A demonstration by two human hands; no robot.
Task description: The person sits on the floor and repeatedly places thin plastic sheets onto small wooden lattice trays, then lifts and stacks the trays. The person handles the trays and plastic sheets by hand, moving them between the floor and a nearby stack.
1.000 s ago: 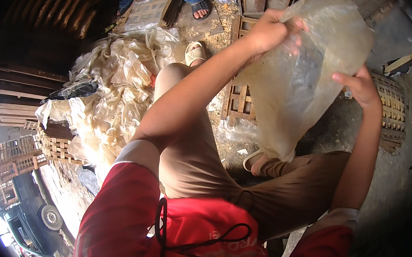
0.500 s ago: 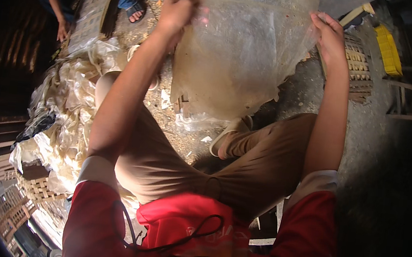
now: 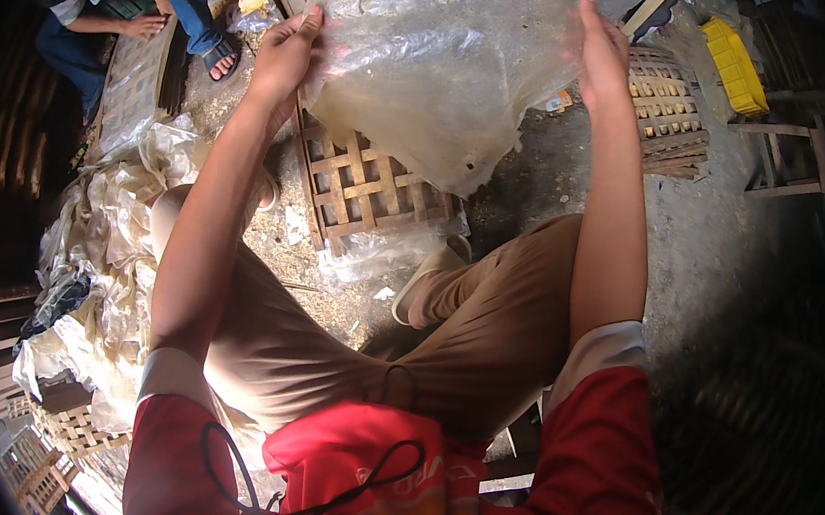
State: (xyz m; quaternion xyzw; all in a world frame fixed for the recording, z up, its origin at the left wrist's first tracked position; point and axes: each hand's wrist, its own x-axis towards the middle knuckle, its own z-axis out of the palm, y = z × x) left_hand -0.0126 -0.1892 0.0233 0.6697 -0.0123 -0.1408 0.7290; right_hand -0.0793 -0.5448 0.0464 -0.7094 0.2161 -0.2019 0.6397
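Observation:
A cloudy, translucent plastic sheet is stretched between my two hands, its ragged lower edge hanging free. My left hand is closed on the sheet's left edge, the thumb pressed over it. At the opposite edge my right hand holds the sheet, its thumb pointing up and its other fingers partly hidden behind the plastic. Below and behind the sheet lies a woven bamboo tray with a wooden frame, its upper part covered from sight.
A heap of crumpled plastic sheets lies at my left. Another person's hand rests by a stack of woven trays at the far left. At the right are another woven tray, a yellow crate and a wooden stool.
The sheet has risen and pulled back from the tray, uncovering more of its lattice. The view has shifted right. The other person's hand has moved up onto the tray stack.

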